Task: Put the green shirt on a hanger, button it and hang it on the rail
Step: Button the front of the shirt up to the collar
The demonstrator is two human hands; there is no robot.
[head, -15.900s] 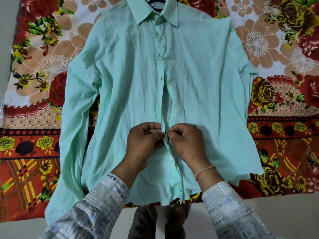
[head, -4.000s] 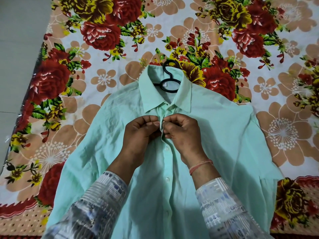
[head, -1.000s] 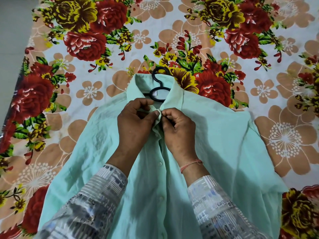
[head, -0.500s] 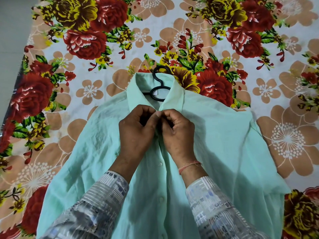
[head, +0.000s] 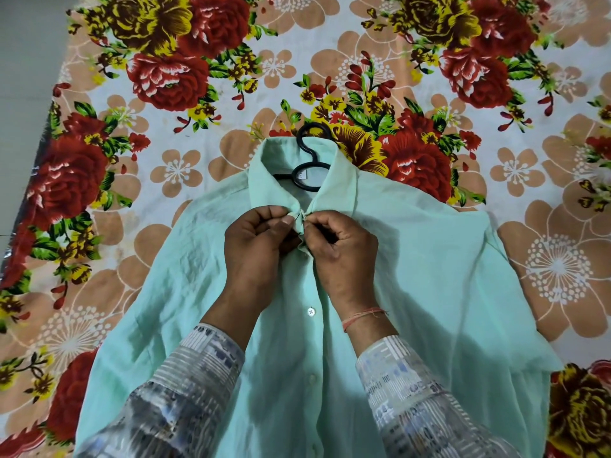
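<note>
Both the left grip (head: 258, 246) and the right grip (head: 344, 249) are clamped on the shirt (head: 429, 276) under its collar (head: 271, 173), so it can be buttoned at the neck while spread flat on the sheet (head: 165, 166), well in from its left edge, hanger (head: 312, 157) inside.

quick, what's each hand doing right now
left hand: pinches the green shirt at the collar.
right hand: pinches the green shirt there too.
</note>
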